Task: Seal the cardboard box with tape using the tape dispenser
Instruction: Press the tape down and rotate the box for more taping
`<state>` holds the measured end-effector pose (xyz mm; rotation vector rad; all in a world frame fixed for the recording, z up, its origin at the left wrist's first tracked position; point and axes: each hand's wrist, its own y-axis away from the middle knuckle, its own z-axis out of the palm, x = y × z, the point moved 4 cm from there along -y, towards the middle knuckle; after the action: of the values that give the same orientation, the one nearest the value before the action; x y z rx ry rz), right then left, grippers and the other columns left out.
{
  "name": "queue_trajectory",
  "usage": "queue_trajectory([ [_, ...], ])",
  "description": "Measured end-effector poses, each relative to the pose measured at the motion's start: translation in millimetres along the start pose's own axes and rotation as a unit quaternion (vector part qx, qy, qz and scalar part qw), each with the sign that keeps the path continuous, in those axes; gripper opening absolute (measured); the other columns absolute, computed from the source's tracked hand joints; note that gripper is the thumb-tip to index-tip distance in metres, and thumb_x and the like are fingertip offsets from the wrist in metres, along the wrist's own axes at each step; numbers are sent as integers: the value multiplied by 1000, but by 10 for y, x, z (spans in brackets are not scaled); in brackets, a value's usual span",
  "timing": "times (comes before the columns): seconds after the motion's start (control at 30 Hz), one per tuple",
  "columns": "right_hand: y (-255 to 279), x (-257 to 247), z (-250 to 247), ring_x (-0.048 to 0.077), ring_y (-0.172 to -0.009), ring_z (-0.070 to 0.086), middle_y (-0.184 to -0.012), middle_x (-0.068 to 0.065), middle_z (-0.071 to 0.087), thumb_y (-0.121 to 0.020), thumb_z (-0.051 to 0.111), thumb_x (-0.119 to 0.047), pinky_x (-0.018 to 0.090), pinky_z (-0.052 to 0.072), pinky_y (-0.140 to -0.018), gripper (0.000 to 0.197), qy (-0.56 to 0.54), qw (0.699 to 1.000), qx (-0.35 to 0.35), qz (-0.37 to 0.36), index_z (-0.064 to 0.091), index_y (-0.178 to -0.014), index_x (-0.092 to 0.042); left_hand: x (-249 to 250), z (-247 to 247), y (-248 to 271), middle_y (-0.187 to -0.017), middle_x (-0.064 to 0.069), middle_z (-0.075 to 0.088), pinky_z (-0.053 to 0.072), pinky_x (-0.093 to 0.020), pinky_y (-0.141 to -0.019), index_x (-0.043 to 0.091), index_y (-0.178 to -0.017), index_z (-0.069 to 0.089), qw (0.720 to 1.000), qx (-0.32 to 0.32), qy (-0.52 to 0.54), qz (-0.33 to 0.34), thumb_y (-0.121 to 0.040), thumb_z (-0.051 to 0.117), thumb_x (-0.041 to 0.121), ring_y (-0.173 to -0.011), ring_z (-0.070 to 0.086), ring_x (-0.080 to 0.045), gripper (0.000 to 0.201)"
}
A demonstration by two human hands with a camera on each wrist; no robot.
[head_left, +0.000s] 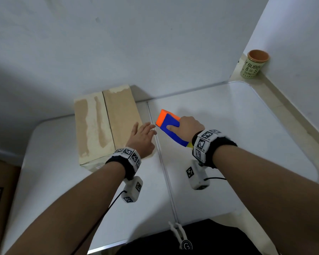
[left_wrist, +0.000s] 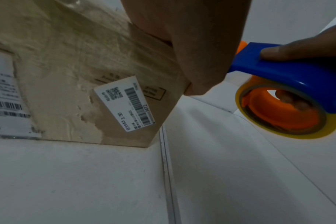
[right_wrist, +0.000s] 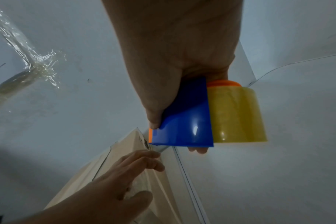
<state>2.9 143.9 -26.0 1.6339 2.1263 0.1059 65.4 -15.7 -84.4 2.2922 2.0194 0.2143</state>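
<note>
Sealing looks barely started; the brown cardboard box [head_left: 107,124] sits flaps-down on the white table [head_left: 228,126], centre seam bare; left hand [head_left: 142,138] lies flat on its top, fingers straight; right hand [head_left: 189,128] grips the blue-and-orange tape dispenser [head_left: 168,126] just beside the box, so the whole strip remains.

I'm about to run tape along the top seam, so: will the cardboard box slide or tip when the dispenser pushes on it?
The cardboard box lies low and wide, so tipping looks unlikely. It sits on a smooth white table and may slide, though the left hand resting flat on its top should steady it. Its weight cannot be told.
</note>
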Motion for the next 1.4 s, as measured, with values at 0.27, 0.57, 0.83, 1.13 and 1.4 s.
queue_trajectory([
  [0.27,44,-16,-77,22,-69,53,-61,-2,42,-93,45,-55,29,39,-62,50,-15,1000,22,2,32,-61,-19,-38,-10,-37,-157,4,19,-6,-55,-118,21,-136,41,998,-58,4,34,-83,61,24,-149,2,-16,56],
  [0.57,31,-76,-131,24,-69,54,-77,4,53,-93,44,-56,30,41,-63,46,-41,997,57,6,45,-74,-14,-86,4,-56,-157,7,20,-8,-51,-118,22,-135,45,997,-58,27,34,-93,49,45,-148,2,-13,48],
  [0.83,-38,-83,-139,28,-69,57,-78,7,58,-90,46,-59,31,44,-60,50,-144,985,90,28,48,-80,-10,-87,-16,-49,-160,6,9,-9,-55,-117,25,-143,34,994,-89,-12,64,-86,55,13,-149,-6,-17,61],
  [1.13,-136,-482,-68,23,-56,39,-63,2,40,-96,49,-38,31,32,-53,27,-146,980,107,-79,37,-80,-20,-926,-221,638,-161,5,11,13,-48,-116,25,-147,29,952,178,200,-150,-82,46,65,-146,19,-14,78],
  [1.4,-230,-1017,328,34,-79,63,-92,16,64,-99,42,-40,35,44,-63,48,-32,991,11,-132,42,-120,4,-1416,352,1378,-142,-16,46,38,-42,-109,9,-140,39,640,297,522,-480,-100,36,43,-129,46,-31,53],
])
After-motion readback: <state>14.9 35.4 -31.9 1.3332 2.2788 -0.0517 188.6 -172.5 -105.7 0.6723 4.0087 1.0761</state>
